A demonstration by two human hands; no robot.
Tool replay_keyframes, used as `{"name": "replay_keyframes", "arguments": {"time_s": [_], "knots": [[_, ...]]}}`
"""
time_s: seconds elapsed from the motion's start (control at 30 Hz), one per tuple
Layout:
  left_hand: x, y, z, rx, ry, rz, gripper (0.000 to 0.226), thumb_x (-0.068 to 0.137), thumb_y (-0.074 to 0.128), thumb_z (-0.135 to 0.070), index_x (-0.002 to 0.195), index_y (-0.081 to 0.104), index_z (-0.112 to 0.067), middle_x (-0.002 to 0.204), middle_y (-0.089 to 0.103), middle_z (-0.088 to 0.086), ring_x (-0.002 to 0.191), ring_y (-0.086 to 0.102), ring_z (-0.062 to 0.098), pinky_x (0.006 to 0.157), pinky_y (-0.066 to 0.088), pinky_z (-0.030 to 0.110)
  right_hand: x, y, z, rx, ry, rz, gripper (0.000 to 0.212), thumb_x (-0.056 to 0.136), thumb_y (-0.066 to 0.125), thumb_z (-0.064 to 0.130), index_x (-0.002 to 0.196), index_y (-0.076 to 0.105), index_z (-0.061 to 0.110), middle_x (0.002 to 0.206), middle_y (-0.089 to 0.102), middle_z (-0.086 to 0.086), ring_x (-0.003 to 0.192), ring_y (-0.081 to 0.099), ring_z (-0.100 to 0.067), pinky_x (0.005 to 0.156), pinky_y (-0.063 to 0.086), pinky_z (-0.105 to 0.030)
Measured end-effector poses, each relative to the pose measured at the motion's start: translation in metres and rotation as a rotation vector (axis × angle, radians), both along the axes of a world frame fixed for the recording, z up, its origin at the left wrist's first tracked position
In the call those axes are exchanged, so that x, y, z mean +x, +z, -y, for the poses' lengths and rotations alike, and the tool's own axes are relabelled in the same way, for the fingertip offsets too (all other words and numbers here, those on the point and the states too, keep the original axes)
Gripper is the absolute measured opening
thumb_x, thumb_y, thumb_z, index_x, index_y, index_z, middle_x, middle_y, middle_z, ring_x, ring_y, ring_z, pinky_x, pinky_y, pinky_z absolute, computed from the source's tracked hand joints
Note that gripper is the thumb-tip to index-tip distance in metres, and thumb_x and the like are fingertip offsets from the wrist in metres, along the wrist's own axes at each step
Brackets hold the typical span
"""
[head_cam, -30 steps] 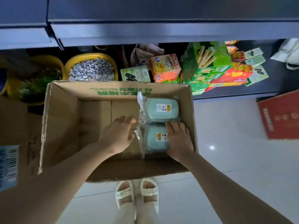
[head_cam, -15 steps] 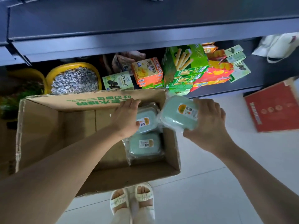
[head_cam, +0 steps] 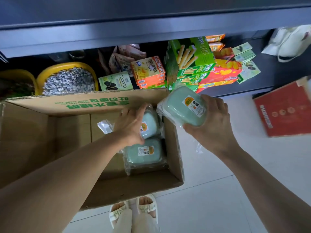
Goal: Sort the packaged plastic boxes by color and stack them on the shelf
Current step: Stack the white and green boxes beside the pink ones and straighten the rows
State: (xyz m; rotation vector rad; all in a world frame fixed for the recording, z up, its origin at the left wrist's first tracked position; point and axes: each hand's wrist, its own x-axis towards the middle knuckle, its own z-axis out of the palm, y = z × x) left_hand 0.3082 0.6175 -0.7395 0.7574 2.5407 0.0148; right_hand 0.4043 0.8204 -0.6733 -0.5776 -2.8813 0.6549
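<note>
Nearest to us, our two feet in pale sandals (head_cam: 133, 210) stood on the white tiled floor (head_cam: 218, 190), just beside the near wall of the open cardboard box (head_cam: 70, 105).

Inside the box, against its right wall, a wrapped green plastic box (head_cam: 144, 153) lay flat with its label up. No finger touched it; it sat just below the wrist of our left hand (head_cam: 133, 125).

Our left hand reached into the box and lay over a second wrapped green box (head_cam: 150, 123), directly behind the first. The fingers (head_cam: 139, 109) were extended and slightly spread across its left side and far edge. We could not tell whether they gripped it or only rested on it.

Our right hand (head_cam: 210, 123) held a third wrapped green box (head_cam: 183, 106) above the far right corner of the cardboard box, tilted, label up. The fingers (head_cam: 212, 102) curled over its right edge and the thumb pressed its near edge, so the box sat clamped between them, with loose clear wrap trailing beneath.

Farther off, a red flat carton (head_cam: 284, 110) lay on the floor at right. On the dark lower shelf (head_cam: 277, 74) stood stacked snack cartons (head_cam: 190, 58) and a yellow tub of grey seeds (head_cam: 69, 79).
</note>
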Motion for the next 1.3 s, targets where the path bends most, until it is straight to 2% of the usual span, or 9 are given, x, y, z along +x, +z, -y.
{"name": "replay_keyframes", "arguments": {"time_s": [0.1,0.27,0.37,0.5,0.7,0.83,0.97,1.07,1.3], "knots": [[0.002,0.028,0.013,0.074,0.156,0.114,0.129,0.054,0.085,-0.038,0.147,-0.003,-0.028,0.129,0.044,0.013,0.118,0.041,0.030,0.098,0.037,0.036,0.001,0.019,0.004,-0.017,-0.009,-0.014,0.078,0.050,0.067,0.039,0.120,0.054,0.007,0.109,0.056,-0.013,0.100,0.050,-0.034,0.084,0.042,-0.041],[0.004,0.108,0.049,0.410,0.414,0.327,0.117,0.057,0.084,-0.027,0.141,0.003,-0.043,0.108,0.057,0.004,0.081,0.062,0.019,0.064,0.049,0.029,-0.005,0.082,0.023,-0.027,0.031,-0.041,0.081,0.051,0.082,0.028,0.123,0.052,0.007,0.111,0.054,-0.013,0.102,0.047,-0.033,0.086,0.041,-0.043],[0.004,0.175,0.072,0.549,0.486,0.383,0.117,0.060,0.085,-0.022,0.143,0.005,-0.039,0.125,0.050,-0.009,0.091,0.063,0.015,0.076,0.057,0.035,-0.013,0.136,0.039,-0.010,0.083,-0.091,0.080,0.049,0.085,0.019,0.121,0.053,0.005,0.110,0.053,-0.014,0.099,0.046,-0.031,0.082,0.045,-0.045],[0.000,0.264,0.102,0.752,0.635,0.356,0.105,0.063,0.085,-0.014,0.144,0.019,-0.025,0.107,0.051,-0.015,0.088,0.057,0.006,0.064,0.046,0.009,-0.028,0.222,0.061,-0.009,0.119,-0.175,0.081,0.050,0.075,0.033,0.123,0.052,0.007,0.111,0.053,-0.011,0.102,0.045,-0.029,0.085,0.037,-0.034],[0.001,0.380,0.142,0.860,0.612,0.376,0.080,0.043,0.083,-0.035,0.115,0.055,-0.017,0.101,0.069,0.001,0.094,0.067,0.017,0.084,0.054,0.035,-0.044,0.338,0.098,0.040,0.179,-0.292,0.088,0.051,0.066,0.043,0.130,0.048,0.007,0.115,0.053,-0.013,0.109,0.043,-0.032,0.091,0.037,-0.039],[0.007,0.453,0.168,0.995,0.620,0.245,0.047,0.072,0.082,-0.022,0.105,0.049,-0.024,0.093,0.056,-0.009,0.086,0.058,0.008,0.059,0.040,0.006,-0.050,0.404,0.127,0.047,0.213,-0.390,0.084,0.053,0.068,0.043,0.127,0.049,0.008,0.115,0.052,-0.012,0.109,0.044,-0.031,0.090,0.039,-0.039],[0.004,0.519,0.190,1.134,0.687,0.192,0.044,0.079,0.075,-0.017,0.112,0.046,-0.015,0.094,0.060,0.002,0.072,0.062,0.011,0.061,0.050,0.021,-0.061,0.464,0.150,0.071,0.259,-0.490,0.089,0.052,0.058,0.053,0.127,0.050,0.007,0.116,0.054,-0.012,0.108,0.047,-0.032,0.091,0.039,-0.036],[-0.003,0.559,0.207,1.237,0.739,0.139,0.042,0.078,0.074,-0.008,0.111,0.049,-0.013,0.104,0.064,0.011,0.080,0.067,0.022,0.068,0.055,0.033,-0.072,0.507,0.163,0.077,0.279,-0.551,0.085,0.056,0.073,0.040,0.131,0.048,0.008,0.119,0.053,-0.010,0.111,0.045,-0.029,0.091,0.032,-0.031],[-0.022,0.630,0.240,1.444,0.782,-0.095,0.056,0.077,0.076,-0.011,0.117,0.040,-0.024,0.093,0.062,0.001,0.072,0.064,0.011,0.059,0.045,0.023,-0.123,0.578,0.179,0.138,0.376,-0.626,0.082,0.064,0.079,0.036,0.135,0.042,0.016,0.128,0.049,0.000,0.115,0.035,-0.019,0.097,0.032,-0.034]]}}
